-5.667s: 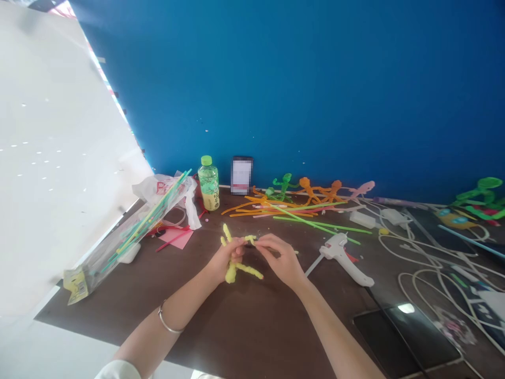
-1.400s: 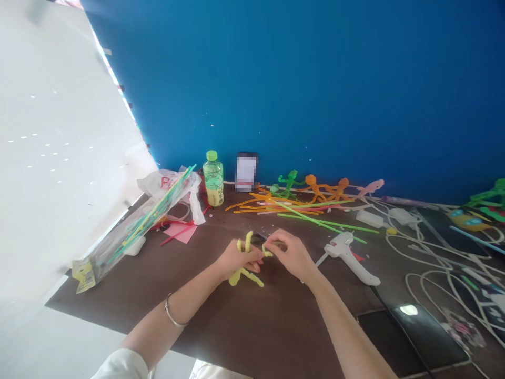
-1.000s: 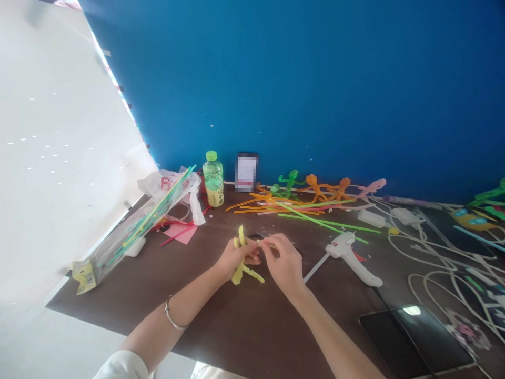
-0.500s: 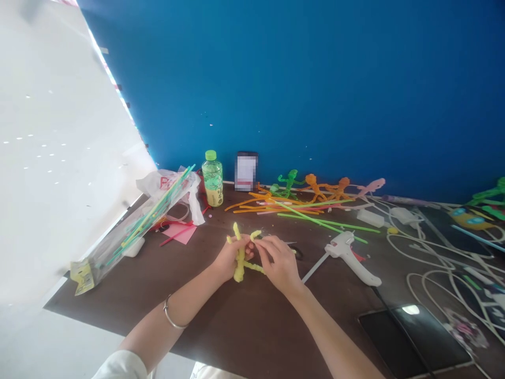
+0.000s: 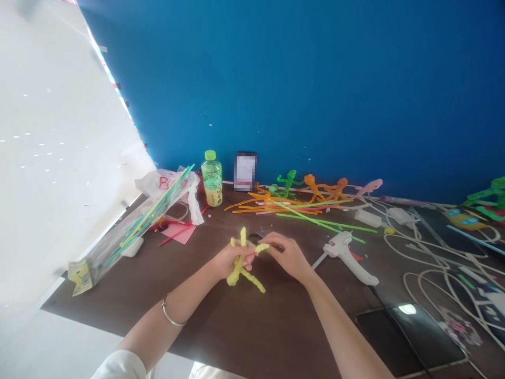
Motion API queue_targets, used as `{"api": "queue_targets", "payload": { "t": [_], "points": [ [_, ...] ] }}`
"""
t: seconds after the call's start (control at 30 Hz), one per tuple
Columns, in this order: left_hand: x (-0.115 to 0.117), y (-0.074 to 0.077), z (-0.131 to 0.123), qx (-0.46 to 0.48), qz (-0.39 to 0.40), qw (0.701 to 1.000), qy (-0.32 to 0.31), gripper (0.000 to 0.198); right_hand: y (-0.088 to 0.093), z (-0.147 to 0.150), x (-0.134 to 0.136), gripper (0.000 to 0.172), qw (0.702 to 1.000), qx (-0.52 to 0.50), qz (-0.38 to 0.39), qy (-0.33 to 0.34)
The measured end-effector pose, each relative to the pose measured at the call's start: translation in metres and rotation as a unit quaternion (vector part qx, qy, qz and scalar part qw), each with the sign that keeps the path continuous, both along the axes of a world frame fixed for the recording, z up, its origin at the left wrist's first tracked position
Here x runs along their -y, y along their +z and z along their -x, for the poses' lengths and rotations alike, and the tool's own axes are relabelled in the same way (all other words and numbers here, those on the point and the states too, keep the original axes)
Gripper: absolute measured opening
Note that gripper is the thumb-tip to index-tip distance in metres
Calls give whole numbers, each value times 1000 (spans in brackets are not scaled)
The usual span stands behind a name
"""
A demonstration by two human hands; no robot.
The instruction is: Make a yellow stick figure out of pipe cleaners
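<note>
Your left hand (image 5: 225,261) is clamping the middle of the yellow pipe-cleaner figure (image 5: 253,280) low over the table (image 5: 236,331), your right hand (image 5: 291,256) is pinching one arm tip. I'm guessing it's feeling featherlight and bendy, so gripping the twisted core is working best; it's looking fuzzy, limbs splaying

One head-worn camera looks forward and down across the tabletop (image 5: 244,326) toward the blue wall (image 5: 315,79), close behind the left hand (image 5: 229,259) and right hand (image 5: 290,255).
</note>
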State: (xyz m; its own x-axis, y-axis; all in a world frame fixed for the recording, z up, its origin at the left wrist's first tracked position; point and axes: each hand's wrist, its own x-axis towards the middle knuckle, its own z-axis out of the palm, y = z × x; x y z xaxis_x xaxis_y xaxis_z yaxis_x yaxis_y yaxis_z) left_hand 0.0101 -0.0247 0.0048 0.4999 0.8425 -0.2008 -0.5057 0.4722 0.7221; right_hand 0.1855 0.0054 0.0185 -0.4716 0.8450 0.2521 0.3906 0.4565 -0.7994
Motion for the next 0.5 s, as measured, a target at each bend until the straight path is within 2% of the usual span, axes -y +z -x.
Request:
{"api": "queue_targets", "payload": {
  "t": [0.07,0.13,0.27,0.4,0.5],
  "points": [
    [-1,1,1,-63,-3,998,-12,16,1,-4,-2,13,1000,20,8,-18],
    [-1,3,0,-122,2,992,-9,18,1,-5,-2,14,998,21,-17,-58],
    [1,6,-6,-196,14,980,27,23,2,-1,3,14,983,41,-134,-116],
    [2,6,-11,-198,10,976,91,22,5,8,11,13,949,77,-282,-121],
    [1,2,-12,-162,18,977,140,20,5,16,18,13,931,91,-341,-97]
  ]
}}
